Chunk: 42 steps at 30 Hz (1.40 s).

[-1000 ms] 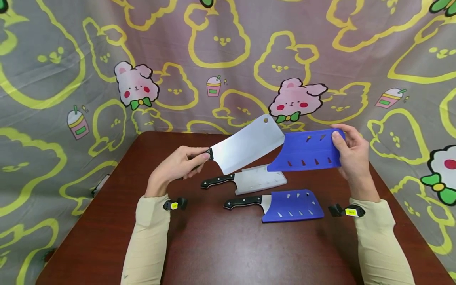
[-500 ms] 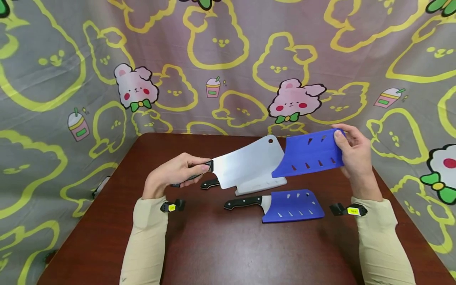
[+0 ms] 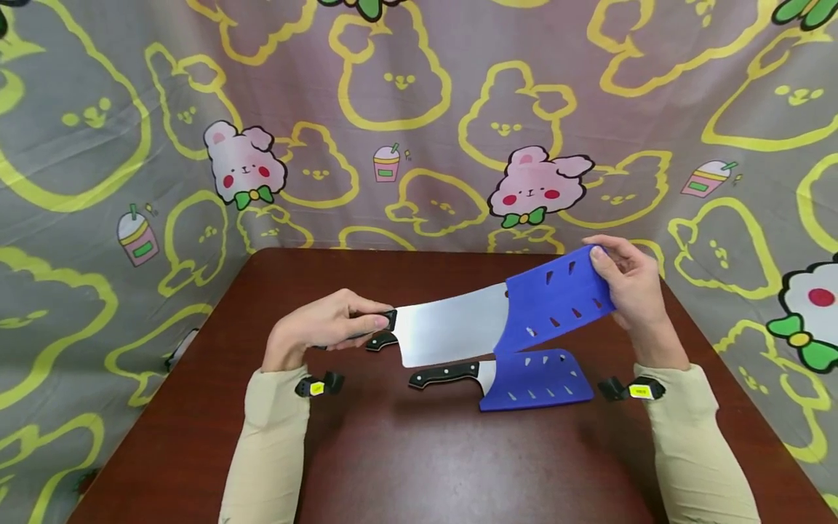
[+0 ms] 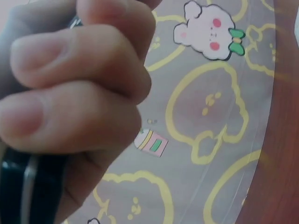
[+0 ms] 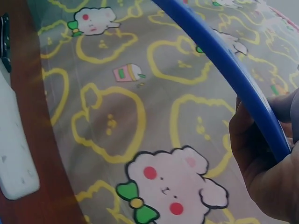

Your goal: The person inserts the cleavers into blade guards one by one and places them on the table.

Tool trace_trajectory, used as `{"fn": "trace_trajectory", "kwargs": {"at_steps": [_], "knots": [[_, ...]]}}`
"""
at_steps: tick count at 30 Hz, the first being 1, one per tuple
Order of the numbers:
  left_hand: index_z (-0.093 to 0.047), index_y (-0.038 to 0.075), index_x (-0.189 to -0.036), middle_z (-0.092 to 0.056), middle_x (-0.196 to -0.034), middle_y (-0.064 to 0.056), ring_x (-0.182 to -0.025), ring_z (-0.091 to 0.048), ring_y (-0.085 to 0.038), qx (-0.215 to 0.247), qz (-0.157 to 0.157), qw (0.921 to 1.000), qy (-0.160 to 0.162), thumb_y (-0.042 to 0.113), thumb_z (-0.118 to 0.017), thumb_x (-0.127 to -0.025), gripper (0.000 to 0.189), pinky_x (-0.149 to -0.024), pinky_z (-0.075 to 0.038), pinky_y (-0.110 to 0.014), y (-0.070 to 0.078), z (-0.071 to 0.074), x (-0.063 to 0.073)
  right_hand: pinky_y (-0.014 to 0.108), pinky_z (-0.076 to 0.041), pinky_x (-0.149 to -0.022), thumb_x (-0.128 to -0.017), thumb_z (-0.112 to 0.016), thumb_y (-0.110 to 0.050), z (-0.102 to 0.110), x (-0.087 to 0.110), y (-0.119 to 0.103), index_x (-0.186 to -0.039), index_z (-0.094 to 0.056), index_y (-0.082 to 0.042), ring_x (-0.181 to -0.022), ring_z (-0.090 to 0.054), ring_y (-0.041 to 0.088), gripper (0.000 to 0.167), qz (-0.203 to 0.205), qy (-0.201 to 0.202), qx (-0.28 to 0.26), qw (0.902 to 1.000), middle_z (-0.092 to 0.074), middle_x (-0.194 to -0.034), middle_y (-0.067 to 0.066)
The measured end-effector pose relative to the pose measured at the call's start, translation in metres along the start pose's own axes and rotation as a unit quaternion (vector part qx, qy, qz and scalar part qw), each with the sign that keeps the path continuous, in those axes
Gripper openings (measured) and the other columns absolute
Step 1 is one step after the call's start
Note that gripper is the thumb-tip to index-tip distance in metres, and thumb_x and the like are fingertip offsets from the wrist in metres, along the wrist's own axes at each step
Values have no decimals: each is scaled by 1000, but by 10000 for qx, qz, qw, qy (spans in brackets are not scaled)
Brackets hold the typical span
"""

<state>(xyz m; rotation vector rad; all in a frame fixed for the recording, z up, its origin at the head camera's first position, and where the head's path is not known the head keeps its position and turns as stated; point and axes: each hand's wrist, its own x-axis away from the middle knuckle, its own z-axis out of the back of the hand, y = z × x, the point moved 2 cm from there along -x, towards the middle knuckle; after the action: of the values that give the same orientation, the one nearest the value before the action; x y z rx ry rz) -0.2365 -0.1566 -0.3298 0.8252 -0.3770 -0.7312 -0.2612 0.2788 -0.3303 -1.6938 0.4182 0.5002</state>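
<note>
My left hand (image 3: 327,320) grips the black handle of a cleaver (image 3: 452,324), its bare blade pointing right above the table. In the left wrist view, curled fingers (image 4: 79,51) wrap that handle. My right hand (image 3: 631,291) pinches the far end of a blue blade sheath (image 3: 556,298), thumb in front. The blade's tip sits inside the sheath's mouth, and silver shows through one lower slot. The sheath tilts up to the right. Seen edge-on in the right wrist view, the blue sheath (image 5: 233,79) lies between thumb and fingers.
A second cleaver in a blue sheath (image 3: 540,378) lies on the brown table (image 3: 458,458), its black handle (image 3: 445,375) leftward. Behind the held blade is a third cleaver, mostly hidden; its white sheath (image 5: 16,144) shows in the right wrist view. A patterned curtain (image 3: 393,109) surrounds the table.
The cleaver's blade has come down and levelled out. The blue sheath has tilted and moved left, and the blade's tip has gone into its mouth.
</note>
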Motion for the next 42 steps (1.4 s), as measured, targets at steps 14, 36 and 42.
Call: {"fn": "trace_trajectory", "kwargs": {"at_steps": [14, 36, 42], "knots": [[-68, 17, -111, -48, -59, 5, -51, -44, -10, -807, 46, 9942, 707, 25, -56, -101, 18, -54, -38, -27, 3, -5, -13, 21, -54, -52, -96, -61, -13, -11, 1, 12, -114, -66, -1, -62, -68, 9, 22, -354, 483, -64, 9982, -71, -81, 0], [-63, 17, -96, -51, -59, 5, -50, -47, -7, -1162, -145, 9902, 757, 23, -50, -103, 16, -56, -42, -25, 12, -29, -36, 22, -52, -49, -101, -54, -20, -48, 12, 40, -116, -60, -4, -60, -65, 6, 23, -904, 6, 412, 9951, -66, -80, -6], [-63, 18, -97, -51, -58, 5, -49, -48, -6, -1289, -161, 9885, 771, 24, -50, -103, 16, -58, -43, -25, 14, -29, -37, 22, -52, -53, -102, -52, -20, -68, 20, 42, -120, -57, 2, -67, -63, 5, 29, -719, -30, 738, 9947, -64, -84, -7]]}}
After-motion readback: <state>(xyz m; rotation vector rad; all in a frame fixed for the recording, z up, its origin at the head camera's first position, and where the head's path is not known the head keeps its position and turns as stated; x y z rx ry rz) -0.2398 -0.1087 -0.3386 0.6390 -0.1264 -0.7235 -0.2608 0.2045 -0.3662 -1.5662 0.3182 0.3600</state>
